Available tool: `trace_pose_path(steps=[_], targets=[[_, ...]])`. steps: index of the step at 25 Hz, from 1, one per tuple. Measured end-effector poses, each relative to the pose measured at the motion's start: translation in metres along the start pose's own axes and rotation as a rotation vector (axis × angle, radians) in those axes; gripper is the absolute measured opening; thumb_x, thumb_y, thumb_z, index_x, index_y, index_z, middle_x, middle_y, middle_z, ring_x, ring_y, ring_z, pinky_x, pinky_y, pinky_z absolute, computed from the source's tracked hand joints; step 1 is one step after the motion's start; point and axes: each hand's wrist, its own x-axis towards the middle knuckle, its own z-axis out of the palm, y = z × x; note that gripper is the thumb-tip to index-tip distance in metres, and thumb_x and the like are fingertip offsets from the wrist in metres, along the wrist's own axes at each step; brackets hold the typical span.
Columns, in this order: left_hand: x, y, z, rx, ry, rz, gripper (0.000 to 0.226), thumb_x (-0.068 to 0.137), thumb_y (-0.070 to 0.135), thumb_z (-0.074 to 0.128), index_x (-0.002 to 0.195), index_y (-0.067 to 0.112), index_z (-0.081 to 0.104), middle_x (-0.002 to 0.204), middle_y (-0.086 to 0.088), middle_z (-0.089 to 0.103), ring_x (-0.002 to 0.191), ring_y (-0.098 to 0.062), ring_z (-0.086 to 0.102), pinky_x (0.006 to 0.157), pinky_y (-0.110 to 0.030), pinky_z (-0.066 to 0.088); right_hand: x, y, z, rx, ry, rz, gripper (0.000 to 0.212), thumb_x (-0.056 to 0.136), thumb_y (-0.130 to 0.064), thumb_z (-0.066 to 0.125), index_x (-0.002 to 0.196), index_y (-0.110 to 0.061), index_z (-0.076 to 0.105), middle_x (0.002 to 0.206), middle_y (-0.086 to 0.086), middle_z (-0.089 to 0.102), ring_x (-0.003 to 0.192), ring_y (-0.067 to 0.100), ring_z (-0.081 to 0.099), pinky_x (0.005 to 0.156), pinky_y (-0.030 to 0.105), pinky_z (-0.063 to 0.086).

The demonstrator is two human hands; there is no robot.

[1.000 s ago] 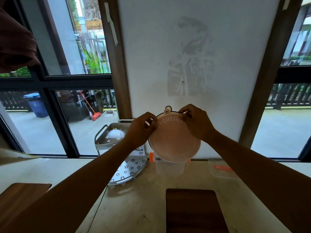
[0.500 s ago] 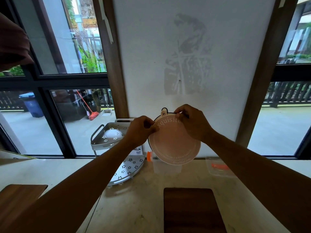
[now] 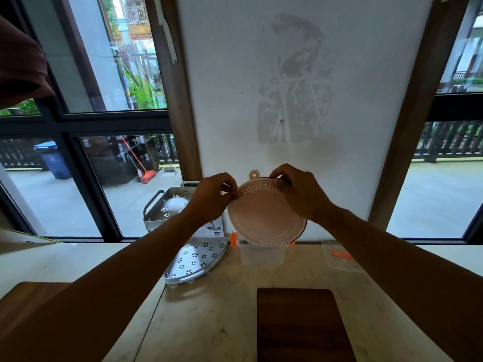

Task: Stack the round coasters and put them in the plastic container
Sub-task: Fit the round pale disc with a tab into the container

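A stack of round coasters (image 3: 264,218) is held up on edge in front of the white wall, its pink face toward me with white lettering and a small hanging tab on top. A dark coaster edge shows behind the pink one. My left hand (image 3: 213,198) pinches the stack's upper left rim. My right hand (image 3: 300,194) grips its upper right rim. Directly below stands the clear plastic container (image 3: 262,253) with orange clips, lidless, partly hidden by the coasters.
A white perforated corner rack (image 3: 194,256) stands left of the container. The clear lid with an orange clip (image 3: 339,256) lies to the right. A dark wooden board (image 3: 300,325) lies near me on the marble counter (image 3: 209,309); another board (image 3: 34,291) sits at the left.
The stack of coasters has stayed between both hands above the container, tilting slightly more upright. The view has shifted a little.
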Motion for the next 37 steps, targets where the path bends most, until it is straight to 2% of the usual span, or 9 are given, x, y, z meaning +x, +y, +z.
trace_pose_path(steps=[6, 13, 16, 19, 24, 27, 32, 34, 37], targets=[[0.002, -0.001, 0.000, -0.002, 0.000, -0.017, 0.014, 0.080, 0.022, 0.078, 0.079, 0.023, 0.063, 0.079, 0.009, 0.067, 0.076, -0.007, 0.066, 0.067, -0.019, 0.051, 0.000, 0.001, 0.008, -0.011, 0.055, -0.032, 0.014, 0.101, -0.018, 0.046, 0.103, -0.022, 0.059, 0.085, -0.008, 0.064, 0.072, -0.003, 0.058, 0.056, 0.006, 0.039], [0.005, -0.002, -0.001, -0.079, 0.057, -0.007, 0.017, 0.078, 0.026, 0.079, 0.077, 0.028, 0.062, 0.075, 0.012, 0.068, 0.070, 0.002, 0.064, 0.060, -0.009, 0.047, 0.001, -0.002, 0.009, 0.030, 0.087, -0.048, 0.015, 0.101, -0.014, 0.044, 0.104, -0.020, 0.057, 0.093, -0.005, 0.065, 0.077, 0.002, 0.059, 0.062, 0.010, 0.039], [0.006, -0.002, -0.001, -0.134, 0.082, -0.039, 0.019, 0.079, 0.025, 0.079, 0.086, 0.028, 0.062, 0.078, 0.012, 0.069, 0.070, 0.003, 0.066, 0.059, -0.009, 0.049, 0.001, -0.003, 0.008, 0.038, 0.096, -0.055, 0.016, 0.101, -0.013, 0.044, 0.106, -0.017, 0.058, 0.095, -0.003, 0.065, 0.079, 0.006, 0.059, 0.063, 0.007, 0.039], [0.008, -0.003, 0.000, -0.126, 0.037, -0.049, 0.021, 0.085, 0.025, 0.073, 0.105, 0.021, 0.066, 0.085, 0.012, 0.070, 0.077, 0.001, 0.066, 0.069, -0.015, 0.053, 0.003, -0.003, 0.009, 0.048, 0.098, -0.029, 0.016, 0.101, -0.015, 0.044, 0.107, -0.018, 0.059, 0.095, -0.005, 0.065, 0.078, 0.000, 0.058, 0.061, 0.005, 0.038], [0.012, -0.008, 0.004, 0.054, 0.010, 0.031, 0.016, 0.091, 0.024, 0.065, 0.101, 0.016, 0.074, 0.091, 0.006, 0.070, 0.076, -0.001, 0.060, 0.067, -0.012, 0.041, 0.003, 0.009, 0.016, 0.092, 0.092, 0.046, 0.015, 0.100, -0.017, 0.047, 0.107, -0.018, 0.061, 0.092, -0.006, 0.065, 0.078, -0.002, 0.058, 0.059, 0.005, 0.038], [0.017, -0.012, 0.012, 0.069, 0.000, 0.039, 0.014, 0.091, 0.021, 0.065, 0.099, 0.014, 0.074, 0.090, 0.003, 0.071, 0.080, -0.009, 0.062, 0.069, -0.017, 0.045, 0.001, 0.025, 0.024, 0.099, 0.072, 0.094, 0.015, 0.099, -0.019, 0.049, 0.106, -0.020, 0.062, 0.091, -0.007, 0.066, 0.079, 0.000, 0.059, 0.062, 0.012, 0.041], [0.036, -0.021, 0.030, 0.061, 0.041, -0.017, 0.011, 0.090, 0.020, 0.066, 0.095, 0.015, 0.075, 0.085, 0.005, 0.068, 0.077, -0.009, 0.059, 0.067, -0.015, 0.040, 0.003, 0.060, 0.034, 0.093, 0.009, 0.161, 0.015, 0.094, -0.034, 0.059, 0.104, -0.024, 0.062, 0.084, -0.011, 0.066, 0.080, 0.006, 0.063, 0.060, 0.006, 0.041], [0.045, -0.030, 0.039, 0.033, 0.069, -0.074, 0.011, 0.089, 0.021, 0.068, 0.095, 0.015, 0.074, 0.084, 0.007, 0.066, 0.074, -0.005, 0.058, 0.064, -0.014, 0.039, 0.004, 0.077, 0.041, 0.063, -0.043, 0.186, 0.023, 0.087, -0.041, 0.067, 0.099, -0.021, 0.064, 0.082, -0.008, 0.067, 0.078, 0.006, 0.063, 0.063, 0.015, 0.047], [0.058, -0.045, 0.056, -0.008, 0.070, -0.138, 0.011, 0.089, 0.023, 0.068, 0.096, 0.015, 0.073, 0.085, 0.007, 0.067, 0.074, -0.005, 0.059, 0.063, -0.016, 0.041, 0.010, 0.104, 0.054, 0.029, -0.063, 0.219, 0.018, 0.085, -0.031, 0.071, 0.088, -0.014, 0.070, 0.077, -0.002, 0.068, 0.074, 0.017, 0.062, 0.066, 0.029, 0.048]])
